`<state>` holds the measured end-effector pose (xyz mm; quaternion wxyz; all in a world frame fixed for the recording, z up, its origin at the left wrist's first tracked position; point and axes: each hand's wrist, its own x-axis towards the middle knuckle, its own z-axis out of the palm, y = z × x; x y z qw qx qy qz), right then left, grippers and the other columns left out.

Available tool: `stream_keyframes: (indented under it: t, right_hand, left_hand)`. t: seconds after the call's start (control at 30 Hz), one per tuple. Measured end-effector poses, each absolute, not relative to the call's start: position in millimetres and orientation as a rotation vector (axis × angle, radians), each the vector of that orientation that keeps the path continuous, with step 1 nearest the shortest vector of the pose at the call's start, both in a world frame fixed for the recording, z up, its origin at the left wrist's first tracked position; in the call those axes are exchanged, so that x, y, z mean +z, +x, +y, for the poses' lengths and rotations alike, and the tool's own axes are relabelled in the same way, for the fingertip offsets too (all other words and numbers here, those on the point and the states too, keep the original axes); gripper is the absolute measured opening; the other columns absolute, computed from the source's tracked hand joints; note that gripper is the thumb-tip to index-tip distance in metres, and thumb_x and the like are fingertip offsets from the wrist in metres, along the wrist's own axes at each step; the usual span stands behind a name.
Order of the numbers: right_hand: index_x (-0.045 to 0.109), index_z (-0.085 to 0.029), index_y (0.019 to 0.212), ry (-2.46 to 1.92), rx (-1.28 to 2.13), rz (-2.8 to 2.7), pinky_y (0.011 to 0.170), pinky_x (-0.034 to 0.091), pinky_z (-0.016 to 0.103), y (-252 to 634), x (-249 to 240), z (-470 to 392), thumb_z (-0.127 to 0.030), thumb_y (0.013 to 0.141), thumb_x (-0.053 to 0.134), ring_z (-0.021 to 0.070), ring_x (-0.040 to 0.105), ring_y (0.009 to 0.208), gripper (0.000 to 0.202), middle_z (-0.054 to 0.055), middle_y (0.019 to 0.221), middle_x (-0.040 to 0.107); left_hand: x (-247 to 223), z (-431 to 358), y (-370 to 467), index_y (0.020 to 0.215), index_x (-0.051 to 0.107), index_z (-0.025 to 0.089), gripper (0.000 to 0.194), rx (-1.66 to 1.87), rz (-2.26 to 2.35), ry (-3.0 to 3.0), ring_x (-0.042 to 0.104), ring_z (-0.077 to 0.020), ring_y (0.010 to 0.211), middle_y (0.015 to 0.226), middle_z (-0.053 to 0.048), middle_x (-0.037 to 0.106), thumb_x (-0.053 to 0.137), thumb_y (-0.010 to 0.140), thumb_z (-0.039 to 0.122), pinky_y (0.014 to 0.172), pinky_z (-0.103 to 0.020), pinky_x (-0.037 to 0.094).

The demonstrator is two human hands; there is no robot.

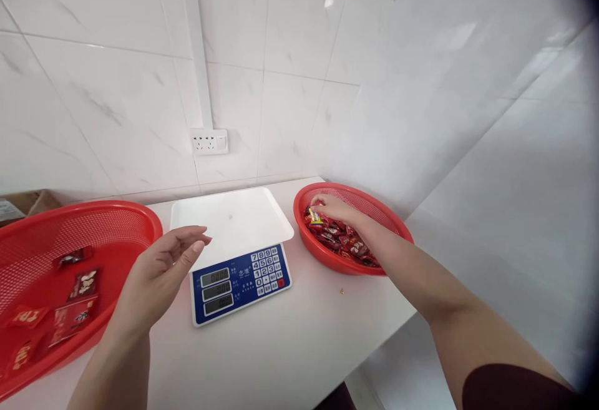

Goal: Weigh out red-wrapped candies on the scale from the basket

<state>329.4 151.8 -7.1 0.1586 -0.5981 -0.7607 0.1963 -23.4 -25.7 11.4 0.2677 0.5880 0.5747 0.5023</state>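
My left hand (159,273) is raised with nothing in it, its fingers stretched toward the right and the thumb apart. It hovers over the gap between the left red basket (154,226) and the digital scale (243,285), near the white weighing pan (234,216). My right hand (333,207) reaches into the right red basket (322,257), with fingers bent down around a small yellow packet (315,217). Many red wrapped snack packets (344,241) lie below that hand. In the left basket, several red and dark packets (72,319) are spread over the bottom.
A white table (262,360) carries the scale and both baskets. Behind it is a tiled wall with a power socket (209,141). A cardboard box (35,203) is partly hidden behind the left basket. A tiny crumb (342,291) lies before the right basket.
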Motion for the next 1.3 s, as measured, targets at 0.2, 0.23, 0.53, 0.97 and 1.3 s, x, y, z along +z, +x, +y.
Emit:
stream_keyframes:
  t: [0.2,0.23,0.53,0.97,1.3]
  right_hand:
    - [0.056,-0.02,0.091,-1.306,1.062,-1.677,0.055,0.045,0.022,292,23,117,-0.035,0.077,0.061,0.0122,0.058,0.066,0.021,-0.001,0.079,0.062]
    - [0.056,-0.021,0.092,-1.222,1.137,-1.661,0.053,0.044,0.022,279,26,107,-0.037,0.076,0.063,0.0119,0.057,0.064,0.024,-0.001,0.077,0.061]
    - [0.056,-0.024,0.104,-0.754,1.189,-1.752,0.057,0.046,0.024,181,6,36,-0.044,0.08,0.062,0.0111,0.055,0.065,0.032,-0.002,0.079,0.059]
    - [0.064,-0.023,0.091,-0.744,0.861,-1.816,0.066,0.052,0.029,171,-10,27,-0.034,0.088,0.053,0.0143,0.06,0.07,0.016,0.001,0.08,0.065]
    - [0.067,-0.025,0.092,-0.603,0.729,-1.801,0.06,0.053,0.029,180,-17,37,-0.028,0.09,0.052,0.015,0.061,0.072,0.016,0.004,0.087,0.066]
  left_hand:
    - [3,-25,-4,0.107,0.06,0.021,0.039,1.24,1.424,1.624,0.063,-0.0232,0.101,0.101,-0.009,0.068,0.055,0.082,0.051,0.086,-0.038,0.052]
    - [2,-26,1,0.11,0.059,0.022,0.039,1.22,1.387,1.627,0.062,-0.0224,0.101,0.103,-0.009,0.067,0.054,0.083,0.05,0.086,-0.038,0.052]
    - [-7,-28,21,0.107,0.059,0.017,0.036,1.379,1.104,1.369,0.063,-0.0166,0.087,0.096,-0.008,0.066,0.064,0.08,0.04,0.076,-0.031,0.054]
    - [-10,-21,8,0.086,0.069,0.022,0.013,1.682,1.504,2.027,0.064,-0.0154,0.082,0.089,-0.005,0.068,0.055,0.085,0.019,0.074,-0.028,0.052]
    - [-12,-21,13,0.096,0.064,0.021,0.018,1.757,1.339,1.536,0.062,-0.0163,0.093,0.097,-0.005,0.064,0.066,0.079,0.027,0.082,-0.03,0.053]
